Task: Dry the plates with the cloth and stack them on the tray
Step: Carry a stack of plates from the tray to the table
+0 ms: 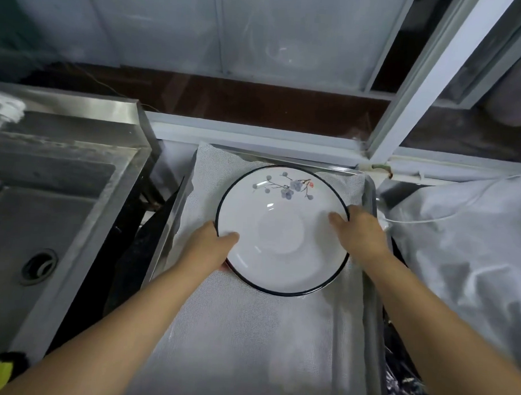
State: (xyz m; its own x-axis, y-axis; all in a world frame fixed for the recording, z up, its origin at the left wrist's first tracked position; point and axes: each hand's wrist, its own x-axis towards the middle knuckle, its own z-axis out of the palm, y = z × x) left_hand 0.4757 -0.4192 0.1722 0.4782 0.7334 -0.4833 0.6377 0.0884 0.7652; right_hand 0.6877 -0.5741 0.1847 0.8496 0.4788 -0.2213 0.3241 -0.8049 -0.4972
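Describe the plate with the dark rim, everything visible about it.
The plate is round, white and glossy, ceramic by its look, with a thin dark rim, a raised centre circle and a blue blossom branch painted near its far edge. It sits face up over the white mesh liner at the far end of the metal tray. The left hand grips its left edge, thumb on top; the right hand holds its right edge likewise.

A steel sink (44, 194) with a round drain (39, 266) stands on the left. Behind it runs a white window frame (256, 131), with cloudy panes (290, 34) above a dark brown sill (242, 101). White plastic sheet (466, 251) covers the right side. The light is cool and dim.
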